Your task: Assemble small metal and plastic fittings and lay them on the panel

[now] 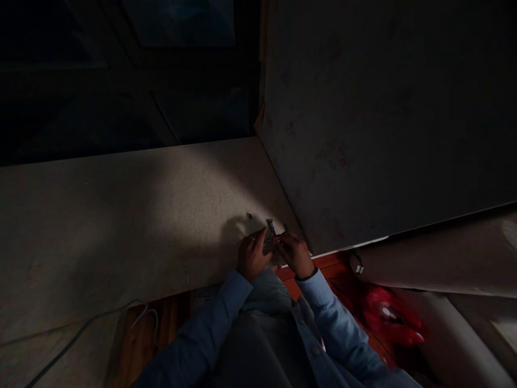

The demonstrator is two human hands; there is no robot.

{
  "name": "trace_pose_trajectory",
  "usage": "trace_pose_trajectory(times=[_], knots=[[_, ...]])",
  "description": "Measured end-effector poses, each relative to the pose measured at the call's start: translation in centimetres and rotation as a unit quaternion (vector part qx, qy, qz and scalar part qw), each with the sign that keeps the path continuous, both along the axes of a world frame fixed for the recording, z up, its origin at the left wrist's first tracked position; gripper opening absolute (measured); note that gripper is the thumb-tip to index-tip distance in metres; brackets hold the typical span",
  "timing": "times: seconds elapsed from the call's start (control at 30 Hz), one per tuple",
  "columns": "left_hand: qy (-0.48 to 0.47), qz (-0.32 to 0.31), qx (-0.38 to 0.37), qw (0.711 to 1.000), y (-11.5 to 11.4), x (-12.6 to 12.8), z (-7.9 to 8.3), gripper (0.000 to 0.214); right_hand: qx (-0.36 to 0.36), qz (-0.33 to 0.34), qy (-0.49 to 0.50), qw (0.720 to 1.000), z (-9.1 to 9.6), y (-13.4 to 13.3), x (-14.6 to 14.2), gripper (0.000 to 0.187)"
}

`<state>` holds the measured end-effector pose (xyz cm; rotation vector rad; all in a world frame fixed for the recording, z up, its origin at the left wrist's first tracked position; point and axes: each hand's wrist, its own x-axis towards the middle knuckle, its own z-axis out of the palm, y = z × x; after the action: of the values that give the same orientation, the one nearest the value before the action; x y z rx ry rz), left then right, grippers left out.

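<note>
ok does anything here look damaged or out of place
The wall looks ragged at its left edge, just above the ledge: a brownish flap sticks out there, perhaps peeling, though it's too dim to be sure. Nothing looks spilled.

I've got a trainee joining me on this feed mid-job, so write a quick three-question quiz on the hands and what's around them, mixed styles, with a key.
1. True or false: the left hand and the right hand are spread wide apart.
2. Multiple choice: what lies on the pale surface just beyond the hands?
A) a cup
B) small dark pieces
C) a folded towel
3. Fill in the blank: the glossy bundle at the picture's lower right is ____ in colour.

Key: 1. False; they are close together. 2. B; the light is too dim to tell what they are. 3. Red.
</note>
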<state>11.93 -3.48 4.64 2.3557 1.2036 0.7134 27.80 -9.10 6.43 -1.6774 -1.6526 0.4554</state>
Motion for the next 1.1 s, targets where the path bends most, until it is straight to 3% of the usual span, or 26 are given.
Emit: trace_pose_trajectory(times=[0.13,0.3,0.63,0.8,1.1], knots=[[0.04,0.005,-0.042,0.998,0.3,1.5,-0.6,0.055,0.017,-0.089,0.057,0.994,-0.5,-1.5,1.7,0.033],[0.069,0.005,-0.071,0.995,-0.5,3.2,-0.5,0.049,-0.018,-0.154,0.088,0.984,-1.0,-3.3,3.3,0.044],[0.192,-0.028,-0.107,0.975,-1.3,7.2,0.2,0.05,-0.005,-0.202,0.132,0.97,-0.7,-4.2,3.5,0.039],[0.255,-0.016,-0.119,0.96,-1.7,7.5,-0.4,0.052,-0.018,-0.197,0.153,0.968,-1.1,-3.9,3.7,0.04],[0.26,-0.026,-0.135,0.956,-1.4,7.5,0.0,0.051,-0.029,-0.195,0.184,0.963,-1.3,-3.5,3.8,0.04]])
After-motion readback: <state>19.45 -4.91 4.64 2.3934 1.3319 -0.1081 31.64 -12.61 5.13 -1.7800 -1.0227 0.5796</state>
